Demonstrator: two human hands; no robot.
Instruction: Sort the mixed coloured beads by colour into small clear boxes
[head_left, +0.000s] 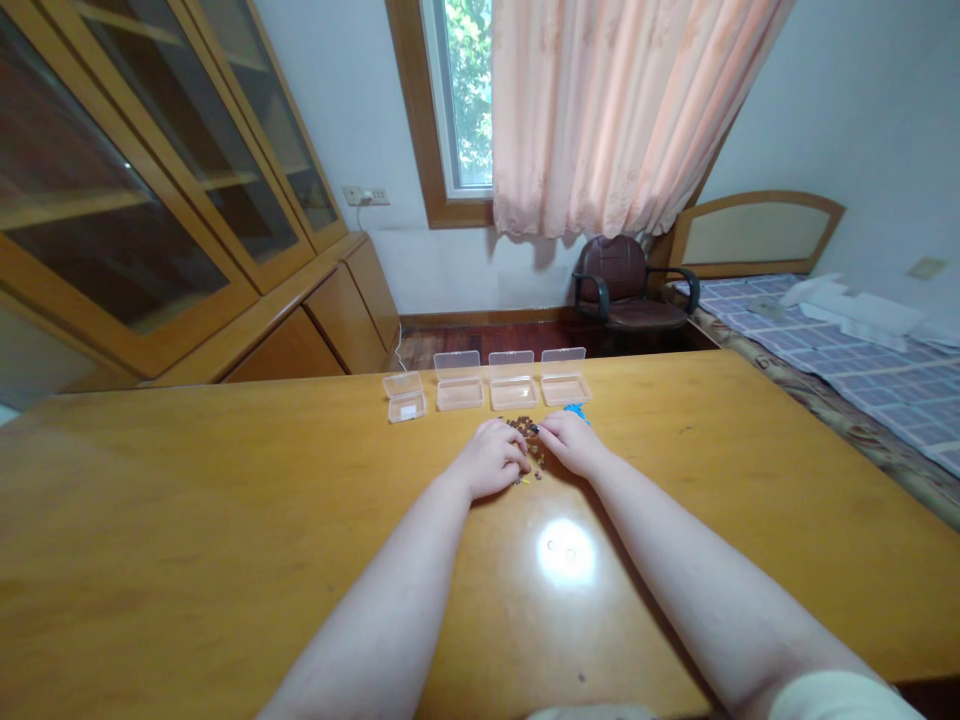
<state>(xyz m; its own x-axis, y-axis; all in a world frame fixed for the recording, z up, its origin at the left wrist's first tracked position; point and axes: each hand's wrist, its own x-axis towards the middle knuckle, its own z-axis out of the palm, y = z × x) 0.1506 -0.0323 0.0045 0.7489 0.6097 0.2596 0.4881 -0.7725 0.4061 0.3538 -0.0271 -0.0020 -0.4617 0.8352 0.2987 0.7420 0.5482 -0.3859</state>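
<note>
A loose pile of tiny brown pieces [523, 424] lies on the table between my hands, too small to name. My left hand [491, 460] rests at the pile's left side, its fingers curled down; what they hold, if anything, is hidden. From the right reaches my right hand [573, 442], thumb and finger together at a small dark piece [534, 429] by the pile's edge. Small blue pieces [577, 411] sit just beyond the right hand. A tiny yellow piece [526, 482] lies beside my left fingertips, with a few brownish bits [538, 465] scattered near it.
Three clear plastic boxes [460, 404] with raised lids stand in a row behind the pile. To their left is a smaller lidded box [407, 412] with a white label or paper. The wooden table [225, 530] reflects a bright light. Beyond it are a chair [634, 290] and bed [847, 350].
</note>
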